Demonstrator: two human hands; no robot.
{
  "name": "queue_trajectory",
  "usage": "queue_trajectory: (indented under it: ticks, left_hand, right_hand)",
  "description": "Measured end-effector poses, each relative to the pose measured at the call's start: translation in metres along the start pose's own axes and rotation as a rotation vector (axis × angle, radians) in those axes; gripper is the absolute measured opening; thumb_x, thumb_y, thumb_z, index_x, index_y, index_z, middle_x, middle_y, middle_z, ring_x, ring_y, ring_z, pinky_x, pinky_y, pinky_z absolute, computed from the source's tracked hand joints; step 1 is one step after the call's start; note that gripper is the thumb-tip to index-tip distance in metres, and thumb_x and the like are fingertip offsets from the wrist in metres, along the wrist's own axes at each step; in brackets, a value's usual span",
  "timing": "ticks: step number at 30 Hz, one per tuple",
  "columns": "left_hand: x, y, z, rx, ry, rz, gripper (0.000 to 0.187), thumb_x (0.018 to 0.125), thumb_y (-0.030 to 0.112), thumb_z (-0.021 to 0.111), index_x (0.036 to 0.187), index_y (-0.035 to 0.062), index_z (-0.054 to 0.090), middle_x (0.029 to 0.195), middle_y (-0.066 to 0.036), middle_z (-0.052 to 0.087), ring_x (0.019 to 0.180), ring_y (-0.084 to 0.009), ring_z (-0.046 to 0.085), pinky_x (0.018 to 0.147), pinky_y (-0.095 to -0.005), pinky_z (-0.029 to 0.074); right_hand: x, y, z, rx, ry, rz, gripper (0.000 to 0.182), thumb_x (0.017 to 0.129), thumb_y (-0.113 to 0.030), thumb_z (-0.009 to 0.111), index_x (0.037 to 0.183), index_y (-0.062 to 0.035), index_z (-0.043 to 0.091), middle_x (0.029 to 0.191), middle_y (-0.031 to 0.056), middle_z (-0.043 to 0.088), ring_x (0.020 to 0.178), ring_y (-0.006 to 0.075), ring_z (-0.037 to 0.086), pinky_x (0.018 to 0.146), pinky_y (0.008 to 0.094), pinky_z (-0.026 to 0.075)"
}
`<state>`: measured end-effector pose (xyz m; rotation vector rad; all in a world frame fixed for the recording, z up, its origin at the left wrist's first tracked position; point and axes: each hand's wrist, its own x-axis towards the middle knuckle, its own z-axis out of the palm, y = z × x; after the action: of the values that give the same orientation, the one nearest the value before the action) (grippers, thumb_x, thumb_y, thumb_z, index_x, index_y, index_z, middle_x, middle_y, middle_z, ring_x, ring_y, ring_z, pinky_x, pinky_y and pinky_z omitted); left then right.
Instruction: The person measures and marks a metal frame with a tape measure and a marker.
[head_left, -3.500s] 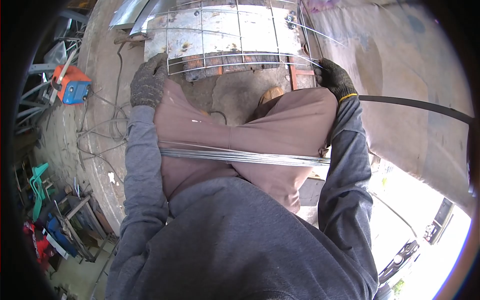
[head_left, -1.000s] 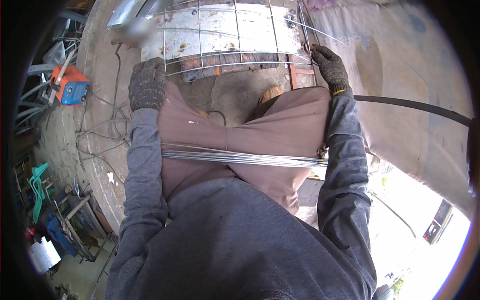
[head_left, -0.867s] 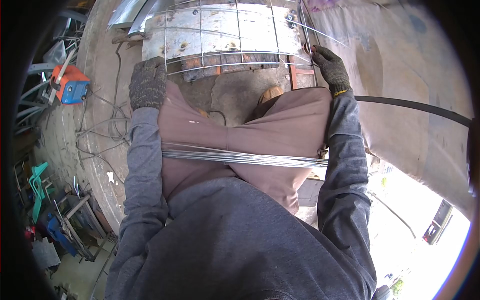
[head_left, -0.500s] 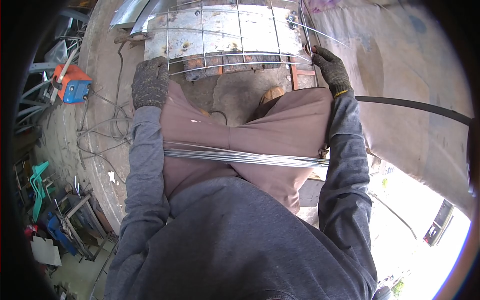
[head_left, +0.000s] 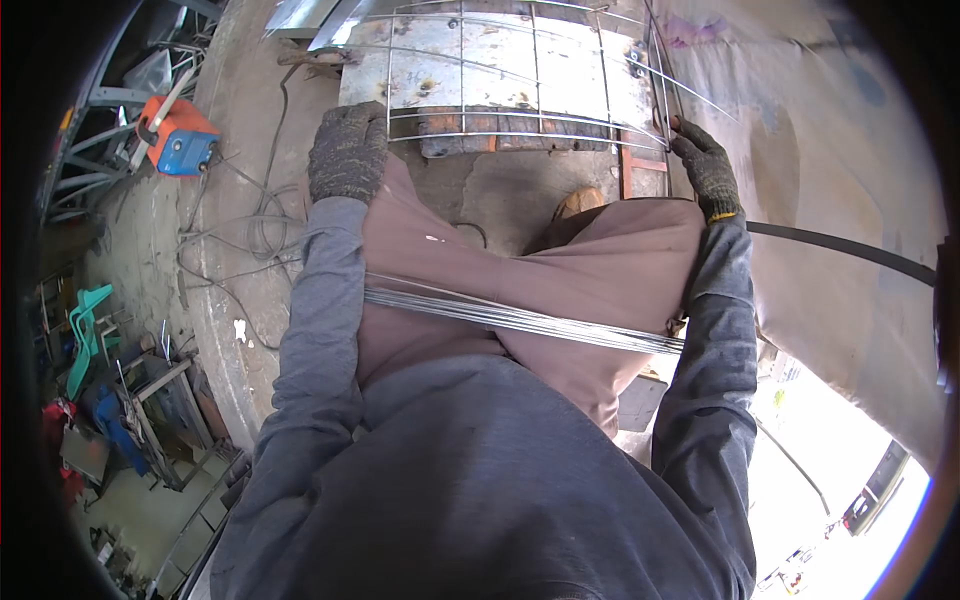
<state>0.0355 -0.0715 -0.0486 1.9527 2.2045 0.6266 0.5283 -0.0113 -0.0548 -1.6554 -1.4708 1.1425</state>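
Observation:
A welded wire grid (head_left: 538,70) rests over a pale, scorched metal plate (head_left: 420,78) in front of me. My left hand (head_left: 348,150), in a dark knitted glove, is closed at the left end of the grid's near side, where a thin metal rod (head_left: 500,133) runs across. At that rod's right end, my right hand (head_left: 705,165), gloved alike, has its thumb and fingers pinched together. Its fingertips partly hide what they grip. Across my lap lies a bundle of thin metal rods (head_left: 520,320).
An orange and blue welding machine (head_left: 180,138) stands at left, with cables (head_left: 262,225) looping over the floor. A brownish sheet (head_left: 810,190) hangs at right, crossed by a black strap (head_left: 840,232). Metal frames and a green chair-like piece (head_left: 88,335) are at lower left.
The view has shifted, so the whole scene sits further right in the picture. Both hands keep about the same places at the two ends of the grid.

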Motion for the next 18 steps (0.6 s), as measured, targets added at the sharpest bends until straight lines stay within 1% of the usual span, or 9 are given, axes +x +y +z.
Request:
queue_trajectory:
  ticks: [1, 3, 4, 10, 12, 14, 16, 18]
  left_hand:
    - [0.0, 0.0, 0.0, 0.01, 0.005, -0.006, 0.025, 0.092, 0.032, 0.063, 0.114, 0.022, 0.069, 0.119, -0.011, 0.062, 0.113, -0.0311, 0.06, 0.098, -0.0456, 0.048]
    - [0.0, 0.002, 0.0, -0.01, -0.01, -0.024, 0.025, 0.091, 0.032, 0.063, 0.113, 0.0212, 0.07, 0.118, -0.011, 0.062, 0.111, -0.0312, 0.061, 0.097, -0.0459, 0.048]
    - [0.0, 0.003, -0.001, -0.003, -0.007, -0.027, 0.025, 0.091, 0.032, 0.063, 0.113, 0.0212, 0.07, 0.118, -0.011, 0.062, 0.111, -0.0312, 0.061, 0.097, -0.0459, 0.048]
    - [-0.003, 0.003, -0.004, -0.095, -0.004, -0.009, 0.022, 0.091, 0.028, 0.063, 0.11, 0.0184, 0.069, 0.114, -0.012, 0.063, 0.11, -0.0314, 0.061, 0.096, -0.0447, 0.049]
    - [-0.004, -0.001, -0.002, -0.115, 0.029, 0.045, 0.021, 0.091, 0.025, 0.062, 0.108, 0.0162, 0.069, 0.112, -0.012, 0.064, 0.109, -0.0319, 0.06, 0.095, -0.0443, 0.049]
    - [-0.004, 0.002, -0.006, -0.08, 0.014, 0.057, 0.021, 0.091, 0.024, 0.062, 0.108, 0.0149, 0.069, 0.112, -0.012, 0.064, 0.109, -0.0323, 0.06, 0.095, -0.0444, 0.048]
    - [-0.005, 0.003, -0.01, -0.047, 0.001, 0.07, 0.021, 0.091, 0.024, 0.062, 0.108, 0.0137, 0.069, 0.112, -0.012, 0.064, 0.109, -0.0327, 0.06, 0.095, -0.0445, 0.048]
    - [-0.005, 0.001, -0.013, -0.07, -0.024, 0.116, 0.022, 0.092, 0.02, 0.063, 0.111, 0.0102, 0.068, 0.114, -0.013, 0.063, 0.106, -0.0337, 0.063, 0.092, -0.042, 0.051]
  right_hand:
    - [-0.003, -0.003, 0.002, 0.007, -0.009, -0.006, 0.039, 0.093, -0.013, 0.064, 0.131, -0.0061, 0.065, 0.116, 0.0033, 0.069, 0.099, 0.0129, 0.061, 0.091, 0.028, 0.047]
    - [-0.006, -0.011, 0.001, -0.02, -0.007, 0.057, 0.039, 0.093, -0.016, 0.065, 0.132, -0.0081, 0.066, 0.11, 0.0009, 0.07, 0.094, 0.0105, 0.059, 0.083, 0.0261, 0.046]
    - [-0.005, -0.009, 0.002, -0.001, -0.005, 0.05, 0.038, 0.093, -0.017, 0.066, 0.13, -0.0099, 0.067, 0.105, -0.0013, 0.07, 0.089, 0.0088, 0.056, 0.079, 0.0252, 0.044]
    - [-0.002, -0.003, 0.0, 0.006, 0.008, 0.041, 0.035, 0.093, -0.017, 0.066, 0.128, -0.0109, 0.069, 0.102, -0.0031, 0.07, 0.084, 0.0079, 0.052, 0.078, 0.0244, 0.043]
    - [-0.002, -0.004, -0.001, 0.02, 0.002, 0.03, 0.035, 0.093, -0.017, 0.067, 0.128, -0.011, 0.069, 0.101, -0.0034, 0.069, 0.083, 0.0078, 0.051, 0.077, 0.0242, 0.042]
    - [-0.002, -0.008, -0.001, 0.039, -0.002, 0.095, 0.035, 0.093, -0.007, 0.064, 0.127, -0.0017, 0.067, 0.12, 0.0068, 0.07, 0.11, 0.0144, 0.062, 0.1, 0.0289, 0.046]
    - [-0.002, -0.008, 0.002, 0.054, 0.009, 0.118, 0.034, 0.093, -0.007, 0.065, 0.126, -0.0017, 0.067, 0.119, 0.0066, 0.071, 0.109, 0.0143, 0.062, 0.099, 0.029, 0.046]
    - [-0.001, -0.009, 0.001, 0.064, 0.024, 0.137, 0.034, 0.092, -0.008, 0.065, 0.126, -0.0017, 0.068, 0.117, 0.0063, 0.071, 0.108, 0.0142, 0.063, 0.099, 0.029, 0.046]
